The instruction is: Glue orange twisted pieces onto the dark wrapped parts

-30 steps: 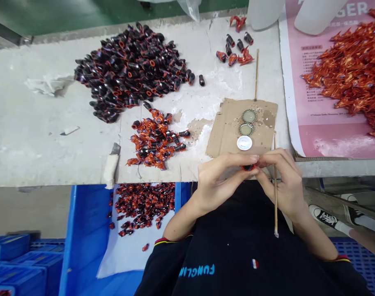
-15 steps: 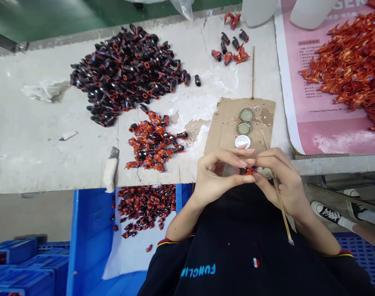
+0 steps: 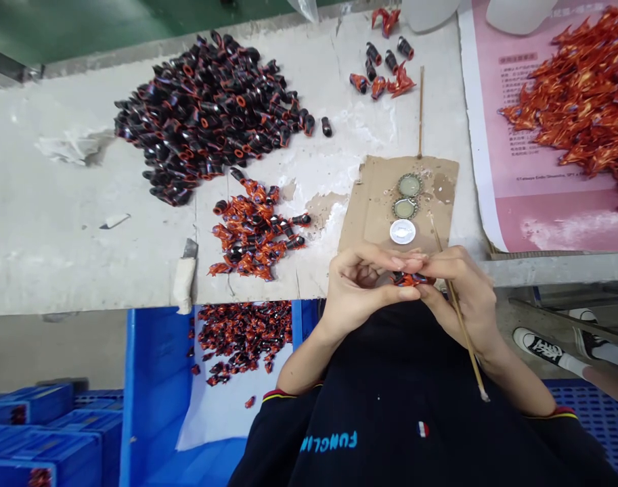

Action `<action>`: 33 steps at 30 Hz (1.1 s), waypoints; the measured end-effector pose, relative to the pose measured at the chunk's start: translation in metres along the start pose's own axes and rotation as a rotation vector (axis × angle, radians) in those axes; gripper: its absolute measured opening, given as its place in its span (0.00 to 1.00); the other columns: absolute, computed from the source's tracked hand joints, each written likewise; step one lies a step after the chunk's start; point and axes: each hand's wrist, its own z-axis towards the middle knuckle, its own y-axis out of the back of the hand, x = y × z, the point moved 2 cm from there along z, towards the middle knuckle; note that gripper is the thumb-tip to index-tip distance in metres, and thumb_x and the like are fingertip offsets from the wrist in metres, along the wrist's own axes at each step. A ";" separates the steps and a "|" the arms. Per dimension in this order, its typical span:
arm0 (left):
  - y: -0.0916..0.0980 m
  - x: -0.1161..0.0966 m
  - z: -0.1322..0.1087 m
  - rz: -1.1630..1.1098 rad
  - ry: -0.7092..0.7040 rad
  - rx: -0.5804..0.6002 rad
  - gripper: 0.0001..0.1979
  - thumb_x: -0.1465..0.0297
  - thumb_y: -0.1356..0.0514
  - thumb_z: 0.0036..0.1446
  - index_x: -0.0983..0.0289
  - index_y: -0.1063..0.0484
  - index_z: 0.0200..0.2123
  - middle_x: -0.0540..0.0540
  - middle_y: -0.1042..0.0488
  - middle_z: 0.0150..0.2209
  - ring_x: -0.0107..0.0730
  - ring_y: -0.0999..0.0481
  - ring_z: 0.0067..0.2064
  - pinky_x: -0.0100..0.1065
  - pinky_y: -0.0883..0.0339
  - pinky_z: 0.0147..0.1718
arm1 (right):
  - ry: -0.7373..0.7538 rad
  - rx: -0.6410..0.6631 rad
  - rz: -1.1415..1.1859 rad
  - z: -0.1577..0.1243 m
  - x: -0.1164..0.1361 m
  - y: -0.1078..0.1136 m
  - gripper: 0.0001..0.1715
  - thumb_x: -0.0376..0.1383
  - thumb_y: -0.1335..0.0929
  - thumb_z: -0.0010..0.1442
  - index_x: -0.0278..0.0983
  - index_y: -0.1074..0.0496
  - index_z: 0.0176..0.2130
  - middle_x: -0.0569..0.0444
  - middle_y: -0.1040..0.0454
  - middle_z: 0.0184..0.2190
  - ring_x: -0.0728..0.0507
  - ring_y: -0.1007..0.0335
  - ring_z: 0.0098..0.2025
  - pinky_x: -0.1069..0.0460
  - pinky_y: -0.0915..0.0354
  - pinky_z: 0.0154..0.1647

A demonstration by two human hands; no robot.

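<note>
Hands (image 3: 354, 287) close together, fingers (image 3: 372, 255) bent, forearms (image 3: 306, 362) angled inward

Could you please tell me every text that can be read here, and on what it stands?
"FUNGLIN", upside down, last letter unclear, on the dark shirt.
"©Tatsuya Endo/Shueisha", small print, on the pink sheet.
Too small or blurred: the sheet's other characters and the white disc's faint marks.

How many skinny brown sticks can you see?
2. The first stick lies on the table, its near end by the cardboard's far edge. The second stick is held in the right hand. Others might be hidden.
</note>
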 end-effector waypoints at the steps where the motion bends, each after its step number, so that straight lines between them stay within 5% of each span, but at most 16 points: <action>1: 0.000 -0.001 -0.001 0.003 -0.011 0.002 0.11 0.73 0.27 0.47 0.57 0.23 0.34 0.45 0.16 0.34 0.31 0.16 0.44 0.31 0.21 0.49 | 0.008 0.009 0.000 0.000 -0.001 0.000 0.10 0.30 0.33 0.63 0.40 0.32 0.45 0.57 0.26 0.35 0.49 0.29 0.37 0.52 0.32 0.38; 8: 0.009 -0.013 -0.003 0.116 -0.067 -0.075 0.13 0.79 0.29 0.49 0.57 0.23 0.36 0.45 0.16 0.37 0.30 0.18 0.47 0.30 0.22 0.50 | -0.112 0.092 -0.030 0.003 -0.007 -0.004 0.19 0.31 0.32 0.62 0.42 0.34 0.52 0.53 0.27 0.42 0.47 0.28 0.43 0.52 0.29 0.44; 15: 0.026 -0.019 -0.011 0.393 -0.170 -0.200 0.16 0.79 0.28 0.48 0.59 0.22 0.39 0.49 0.17 0.38 0.31 0.16 0.42 0.28 0.22 0.44 | -0.035 -0.028 -0.223 0.005 -0.016 0.008 0.24 0.24 0.37 0.63 0.46 0.31 0.53 0.53 0.25 0.43 0.44 0.27 0.48 0.46 0.28 0.49; 20: 0.044 -0.034 -0.019 0.730 -0.314 -0.282 0.17 0.80 0.30 0.50 0.59 0.22 0.42 0.52 0.18 0.40 0.31 0.18 0.42 0.30 0.25 0.45 | -0.064 -0.155 -0.149 0.001 -0.021 0.011 0.30 0.25 0.36 0.62 0.50 0.31 0.57 0.54 0.22 0.47 0.42 0.24 0.48 0.41 0.26 0.49; 23: 0.061 -0.056 -0.020 1.034 -0.386 -0.401 0.14 0.78 0.32 0.53 0.60 0.22 0.43 0.52 0.18 0.41 0.32 0.18 0.43 0.32 0.25 0.45 | -0.145 -0.216 -0.029 0.000 -0.024 0.012 0.30 0.28 0.35 0.62 0.52 0.34 0.60 0.53 0.20 0.44 0.40 0.21 0.43 0.40 0.25 0.39; 27: 0.095 -0.091 -0.011 1.362 -0.316 -0.426 0.12 0.71 0.31 0.53 0.60 0.23 0.42 0.53 0.18 0.43 0.37 0.20 0.46 0.36 0.27 0.48 | -0.144 -0.211 0.051 0.000 -0.030 0.014 0.29 0.31 0.33 0.61 0.52 0.34 0.59 0.56 0.20 0.28 0.41 0.23 0.27 0.45 0.28 0.25; 30: 0.130 -0.111 0.008 1.390 -0.323 -0.519 0.06 0.70 0.35 0.57 0.60 0.23 0.40 0.54 0.19 0.40 0.35 0.20 0.42 0.35 0.28 0.46 | -0.133 -0.171 0.125 0.000 -0.036 0.016 0.29 0.33 0.33 0.62 0.53 0.36 0.60 0.58 0.23 0.25 0.42 0.25 0.25 0.45 0.28 0.27; 33: 0.159 -0.115 0.039 1.454 -0.198 -0.446 0.06 0.75 0.39 0.58 0.62 0.23 0.37 0.54 0.19 0.38 0.33 0.22 0.38 0.32 0.29 0.39 | -0.148 -0.123 0.212 -0.003 -0.037 0.016 0.27 0.36 0.36 0.65 0.54 0.38 0.62 0.54 0.22 0.34 0.42 0.23 0.33 0.43 0.27 0.33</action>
